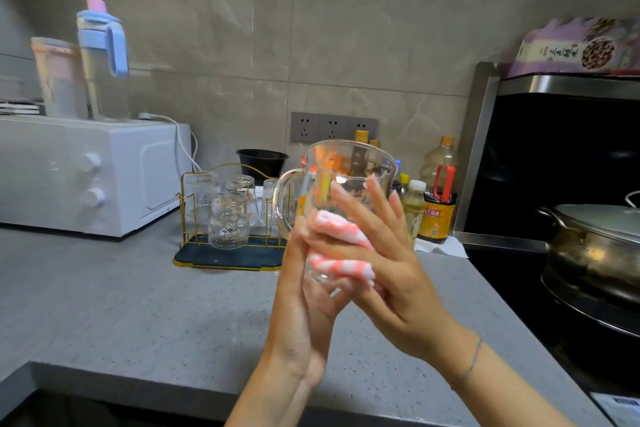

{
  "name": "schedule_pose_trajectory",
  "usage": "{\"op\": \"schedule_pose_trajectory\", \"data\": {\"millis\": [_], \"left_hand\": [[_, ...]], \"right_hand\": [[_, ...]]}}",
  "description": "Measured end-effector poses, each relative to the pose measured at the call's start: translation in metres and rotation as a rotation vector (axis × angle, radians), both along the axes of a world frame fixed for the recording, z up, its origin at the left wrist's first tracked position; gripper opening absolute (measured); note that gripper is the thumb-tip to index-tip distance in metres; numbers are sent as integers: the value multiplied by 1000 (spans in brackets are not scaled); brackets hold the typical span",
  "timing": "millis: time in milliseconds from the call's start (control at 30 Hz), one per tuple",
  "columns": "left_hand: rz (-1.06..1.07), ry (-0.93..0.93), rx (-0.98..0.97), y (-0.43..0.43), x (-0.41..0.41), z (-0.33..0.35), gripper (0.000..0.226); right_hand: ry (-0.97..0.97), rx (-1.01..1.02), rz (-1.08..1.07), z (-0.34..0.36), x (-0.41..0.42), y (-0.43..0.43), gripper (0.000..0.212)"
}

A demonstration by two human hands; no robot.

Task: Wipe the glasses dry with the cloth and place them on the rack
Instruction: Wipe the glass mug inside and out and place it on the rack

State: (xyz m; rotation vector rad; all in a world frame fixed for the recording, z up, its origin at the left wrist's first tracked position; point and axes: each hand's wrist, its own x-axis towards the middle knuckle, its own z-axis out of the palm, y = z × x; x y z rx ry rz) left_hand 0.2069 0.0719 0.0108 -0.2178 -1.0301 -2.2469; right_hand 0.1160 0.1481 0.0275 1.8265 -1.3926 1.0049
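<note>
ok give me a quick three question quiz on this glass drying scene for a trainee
1. True or false: the clear glass mug with a handle stands on the gold wire rack with the dark blue tray.
2. Which hand presses the pink-and-white striped cloth against the mug: A) left, B) right, C) neither?
3. Which appliance sits on the grey counter to the left of the rack?

Key
1. False: it is held up in the air, in front of the rack.
2. B: the right hand presses the cloth. The left hand grips the mug near its base.
3. The white microwave oven.
</note>
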Motion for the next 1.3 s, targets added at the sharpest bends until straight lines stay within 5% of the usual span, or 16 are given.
{"op": "schedule_pose_trajectory", "data": {"millis": [300,433,700,800,933,1033,1300], "left_hand": [[-213,-94,94,3,2,-11,84],[-205,-50,110,0,0,-10,68],[-266,7,139,-6,1,-9,35],[-342,-19,158,-10,0,-10,57],[-385,-116,193,-9,1,-10,71],[-468,-160,226,-6,4,-9,67],[-290,-243,91,-6,-4,-10,62]], "right_hand": [[-182,-113,-140,56,-25,-1,39],[-191,-38,-93,33,-13,-3,51],[-108,51,28,-6,-3,1,37],[-41,-38,-39,7,-11,-2,32],[-262,-129,-13,38,-22,-1,33],[-388,-118,105,47,-23,2,28],[-379,-187,-39,44,-26,7,14]]}}
